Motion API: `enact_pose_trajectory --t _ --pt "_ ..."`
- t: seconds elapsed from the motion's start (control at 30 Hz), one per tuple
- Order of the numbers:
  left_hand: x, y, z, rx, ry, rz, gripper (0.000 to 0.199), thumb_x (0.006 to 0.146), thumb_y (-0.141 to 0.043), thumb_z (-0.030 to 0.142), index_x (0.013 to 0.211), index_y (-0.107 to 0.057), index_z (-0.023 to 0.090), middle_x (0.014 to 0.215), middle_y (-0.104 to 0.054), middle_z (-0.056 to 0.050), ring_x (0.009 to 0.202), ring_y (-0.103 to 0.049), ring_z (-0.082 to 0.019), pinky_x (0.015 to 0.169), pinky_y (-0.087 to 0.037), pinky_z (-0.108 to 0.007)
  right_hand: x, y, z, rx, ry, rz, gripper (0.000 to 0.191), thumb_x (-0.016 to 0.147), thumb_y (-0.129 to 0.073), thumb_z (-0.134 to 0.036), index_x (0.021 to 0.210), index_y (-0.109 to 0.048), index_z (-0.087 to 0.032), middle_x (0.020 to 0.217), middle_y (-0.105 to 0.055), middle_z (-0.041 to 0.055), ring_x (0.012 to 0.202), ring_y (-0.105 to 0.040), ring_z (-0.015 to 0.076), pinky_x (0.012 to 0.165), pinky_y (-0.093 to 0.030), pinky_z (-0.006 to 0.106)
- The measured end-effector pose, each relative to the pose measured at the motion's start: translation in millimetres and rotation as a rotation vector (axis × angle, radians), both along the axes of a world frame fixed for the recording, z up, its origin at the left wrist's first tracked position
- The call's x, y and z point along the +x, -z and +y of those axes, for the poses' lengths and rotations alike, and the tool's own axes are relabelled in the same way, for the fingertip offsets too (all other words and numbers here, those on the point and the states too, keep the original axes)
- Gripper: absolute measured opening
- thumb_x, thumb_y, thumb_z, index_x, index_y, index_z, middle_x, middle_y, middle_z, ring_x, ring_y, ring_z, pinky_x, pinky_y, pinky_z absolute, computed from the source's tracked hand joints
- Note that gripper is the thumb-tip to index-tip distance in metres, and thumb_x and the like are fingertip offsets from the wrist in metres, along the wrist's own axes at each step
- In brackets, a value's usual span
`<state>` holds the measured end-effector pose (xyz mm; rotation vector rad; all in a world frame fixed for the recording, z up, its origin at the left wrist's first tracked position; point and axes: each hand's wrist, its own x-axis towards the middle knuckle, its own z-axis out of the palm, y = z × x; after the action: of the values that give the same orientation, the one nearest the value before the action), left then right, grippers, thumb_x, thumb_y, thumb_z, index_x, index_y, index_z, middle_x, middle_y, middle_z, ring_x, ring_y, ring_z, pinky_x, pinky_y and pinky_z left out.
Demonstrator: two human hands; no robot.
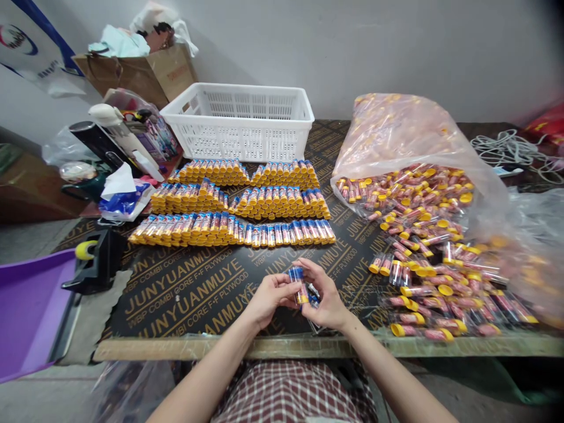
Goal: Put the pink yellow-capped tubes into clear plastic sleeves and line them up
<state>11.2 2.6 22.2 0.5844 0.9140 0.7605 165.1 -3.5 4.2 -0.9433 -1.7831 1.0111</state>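
A small clear tube (298,286) with a yellow bottom cap and a blue top is held upright just above the table's front part. My left hand (271,298) pinches it between thumb and fingers. From the other side my right hand (326,299) curls around the same tube, fingers near its top and thumb low by the yellow cap. Small blue and white pieces (314,295) show within the right hand's curl, partly hidden. Beyond the hands, stacked rows of blue-topped tubes (194,226) lie on the table. To the right spreads a loose heap of yellow-capped tubes (434,288).
A large plastic bag (396,129) of tubes lies open at the right. Behind the rows stands a white basket (244,138). At the left are a tape dispenser (94,261), a purple tray-like object (35,311), bottles (110,120) and tissues (121,188). Cables (506,147) lie far right.
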Motion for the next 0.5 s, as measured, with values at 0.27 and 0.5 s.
enact_pose_trajectory --t 0.27,0.5 --pt "-4 15.5 53 0.191 -0.134 0.281 0.042 0.056 -0.078 0.04 0.082 -0.058 0.013 0.059 -0.064 -0.002 0.047 -0.055 -0.011 0.049 -0.043 -0.022 47 -1.3 31 0.08 0.221 -0.283 0.083 0.069 -0.068 -0.03 0.14 -0.025 -0.023 0.141 -0.034 0.0113 0.127 -0.038 0.0263 0.106 -0.032 0.046" --pt "6 23.4 133 0.641 -0.158 1.097 0.045 0.064 -0.071 0.045 0.098 -0.058 0.019 0.059 -0.062 -0.002 0.061 -0.06 -0.02 0.059 -0.039 -0.025 114 17.1 54 0.091 0.582 -0.475 0.042 0.081 -0.056 -0.042 0.118 -0.054 -0.022 0.127 -0.046 0.0112 0.121 -0.043 0.0245 0.102 -0.034 0.045"
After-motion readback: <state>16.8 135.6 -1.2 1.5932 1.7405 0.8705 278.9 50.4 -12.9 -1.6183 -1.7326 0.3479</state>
